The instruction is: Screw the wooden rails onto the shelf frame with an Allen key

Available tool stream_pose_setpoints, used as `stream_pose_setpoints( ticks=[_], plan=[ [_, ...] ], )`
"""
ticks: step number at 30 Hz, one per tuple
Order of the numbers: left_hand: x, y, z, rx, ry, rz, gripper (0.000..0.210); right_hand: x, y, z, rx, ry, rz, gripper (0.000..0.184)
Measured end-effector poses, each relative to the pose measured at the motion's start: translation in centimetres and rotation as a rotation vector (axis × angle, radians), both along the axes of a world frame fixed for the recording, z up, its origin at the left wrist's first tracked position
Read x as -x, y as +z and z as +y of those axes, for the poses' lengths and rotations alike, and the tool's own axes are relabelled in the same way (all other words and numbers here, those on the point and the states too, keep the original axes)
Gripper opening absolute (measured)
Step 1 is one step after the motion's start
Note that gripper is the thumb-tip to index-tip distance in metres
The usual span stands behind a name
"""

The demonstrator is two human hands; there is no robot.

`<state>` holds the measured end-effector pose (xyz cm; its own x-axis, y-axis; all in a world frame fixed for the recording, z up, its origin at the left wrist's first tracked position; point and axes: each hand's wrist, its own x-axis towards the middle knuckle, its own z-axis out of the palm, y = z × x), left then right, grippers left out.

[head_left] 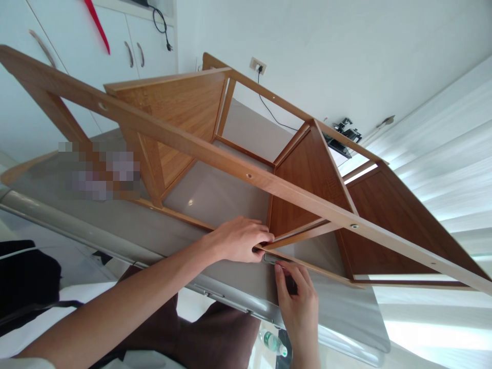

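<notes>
A wooden shelf unit, made of rails and panels, lies on its side on a grey-topped table. My left hand grips its near lower rail where a crosspiece meets it, with the fingers curled over the wood. Just to the right, my right hand pinches a small, thin, metallic-looking piece against the outer side of that rail. Its exact kind is too small to tell, and the fingertips cover one end. Round holes show along the long upper rail, one with a metal fitting.
A long rail crosses above my hands. White cabinets stand at the back left, a wall socket with a plugged cable is behind, and a curtain hangs at right. A plastic bottle stands below the table edge. One patch at left is blurred.
</notes>
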<state>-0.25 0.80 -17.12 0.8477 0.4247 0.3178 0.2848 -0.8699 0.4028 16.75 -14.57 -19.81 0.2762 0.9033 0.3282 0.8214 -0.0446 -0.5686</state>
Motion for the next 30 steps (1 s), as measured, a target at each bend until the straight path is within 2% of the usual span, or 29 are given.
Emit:
stream_pose_setpoints(
  ticks=[9, 30],
  plan=[
    [0.09, 0.01, -0.06, -0.014, 0.005, -0.003, 0.010, -0.50, -0.71, -0.06, -0.070, 0.039, -0.061, 0.016],
    [0.11, 0.23, -0.09, 0.006, 0.004, 0.013, 0.010, -0.31, -0.52, -0.11, -0.080, 0.038, -0.056, 0.017]
  ],
)
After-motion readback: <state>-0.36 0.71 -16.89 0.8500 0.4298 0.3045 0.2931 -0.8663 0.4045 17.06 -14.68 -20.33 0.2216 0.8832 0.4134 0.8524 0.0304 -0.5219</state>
